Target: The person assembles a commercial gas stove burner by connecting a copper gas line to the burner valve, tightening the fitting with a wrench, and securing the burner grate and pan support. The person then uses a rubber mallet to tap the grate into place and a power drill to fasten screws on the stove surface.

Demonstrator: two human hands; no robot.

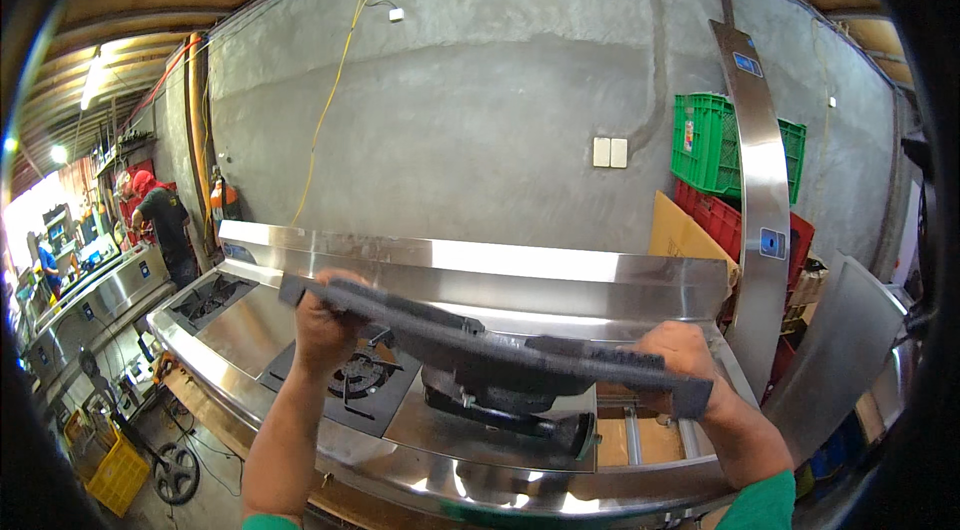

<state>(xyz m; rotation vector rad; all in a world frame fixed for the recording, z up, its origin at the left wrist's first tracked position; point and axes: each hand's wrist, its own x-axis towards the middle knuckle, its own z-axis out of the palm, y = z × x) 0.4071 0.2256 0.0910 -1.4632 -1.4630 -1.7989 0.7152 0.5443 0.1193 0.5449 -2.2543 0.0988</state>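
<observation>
Here, both hands are clamping a black gas burner unit (490,360): the left hand (325,330) is clasping its left end, the right hand (682,355) its lower right end. The unit is tilting over a stainless steel counter (430,455), its flared pipe (570,435) pointing right, near a rectangular opening (645,440). Beyond the left forearm, a round burner (360,375) is sitting in the counter. Behind, a green crate (705,145) is resting on a red crate (715,217); far left, a co-worker (165,220) is standing.
</observation>
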